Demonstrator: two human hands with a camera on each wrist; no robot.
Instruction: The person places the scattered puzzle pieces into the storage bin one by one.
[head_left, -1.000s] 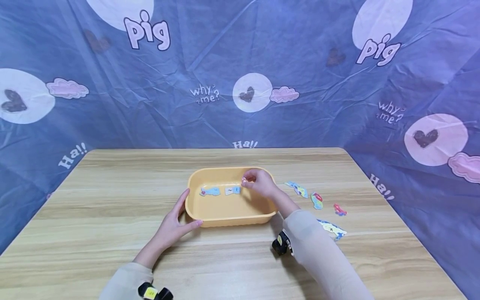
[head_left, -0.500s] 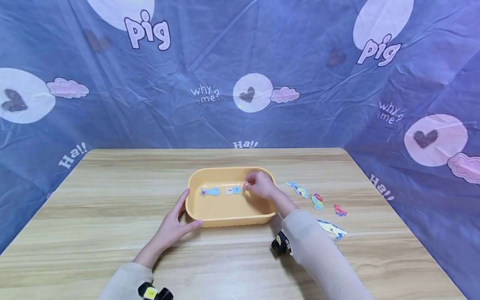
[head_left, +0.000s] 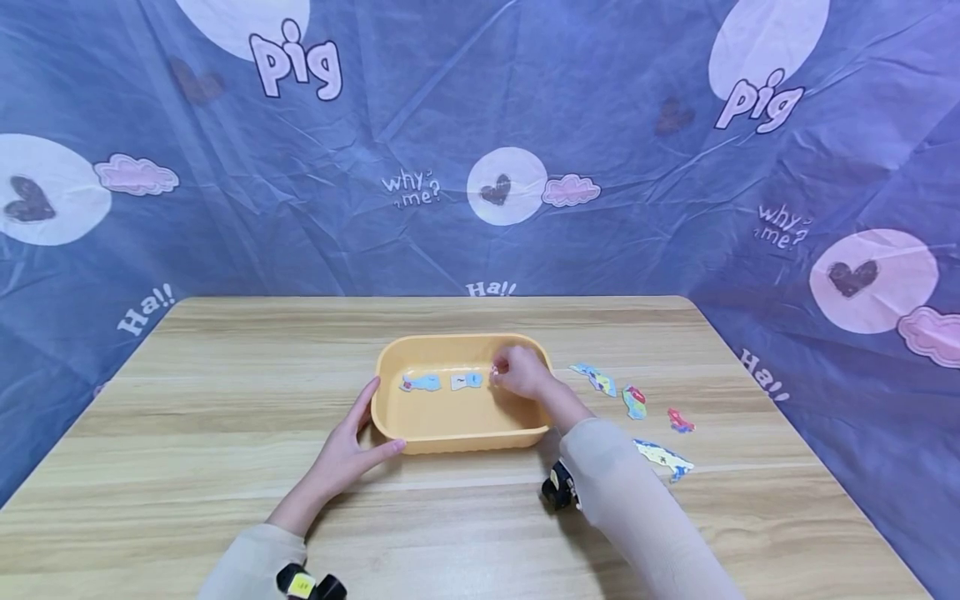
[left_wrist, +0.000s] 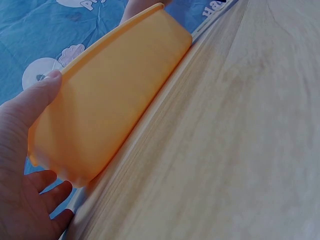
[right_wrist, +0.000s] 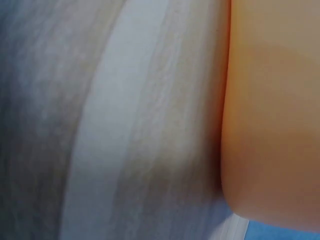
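A yellow plastic basin (head_left: 450, 417) stands on the wooden table. My left hand (head_left: 345, 450) holds its left end, thumb on the front rim and fingers along the side; the left wrist view shows the thumb (left_wrist: 42, 95) at the rim. Inside the basin, my right hand (head_left: 525, 373) pinches a small pink-and-white flat piece (head_left: 494, 373), mostly hidden by the fingers. Left of it on the basin floor lie a white-and-blue flat piece (head_left: 467, 381) and a light blue one with a red spot (head_left: 427, 382). The right wrist view shows only the basin's outer wall (right_wrist: 275, 125) and table, no hand.
Right of the basin several flat printed pieces lie on the table: a blue-and-yellow one (head_left: 596, 379), a green-and-red one (head_left: 634, 402), a red one (head_left: 680, 421) and a larger cream-and-blue one (head_left: 663, 458). A blue printed cloth (head_left: 360, 242) hangs behind the table.
My right hand has shifted slightly to the right and down inside the basin, carrying the pink-and-white piece away from the white-and-blue one. The left hand and basin stay put.
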